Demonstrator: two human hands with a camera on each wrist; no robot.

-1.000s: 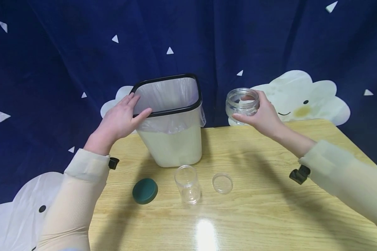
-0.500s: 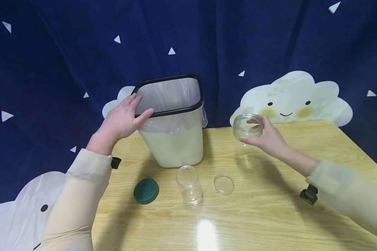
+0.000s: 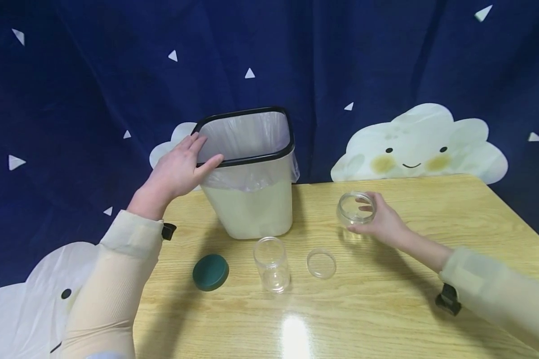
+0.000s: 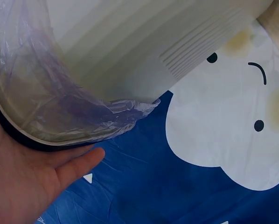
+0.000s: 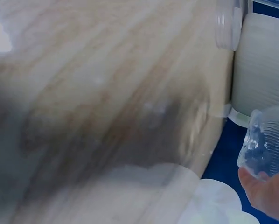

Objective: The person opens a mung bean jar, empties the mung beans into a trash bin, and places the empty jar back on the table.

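Observation:
My left hand (image 3: 172, 172) rests on the black-rimmed left edge of a cream trash bin (image 3: 253, 209), its fingers fairly straight. A thin translucent bag lines the bin and folds over its rim. In the left wrist view the palm (image 4: 32, 182) lies against that rim. My right hand (image 3: 386, 224) grips a clear ribbed jar (image 3: 346, 215) from its right side, to the right of the bin. The jar is upright and lidless, low over the table; whether it touches the wood I cannot tell. The right wrist view shows the jar (image 5: 268, 140) at its right edge.
On the wood-grain table (image 3: 386, 299), a dark green round lid (image 3: 211, 272), an upright clear cylindrical container (image 3: 271, 264) and a clear round lid (image 3: 321, 264) lie in front of the bin. A blue curtain (image 3: 314, 60) hangs behind.
My right hand has lowered the jar from beside the bin's rim height to close above or onto the table. The left hand stays on the rim.

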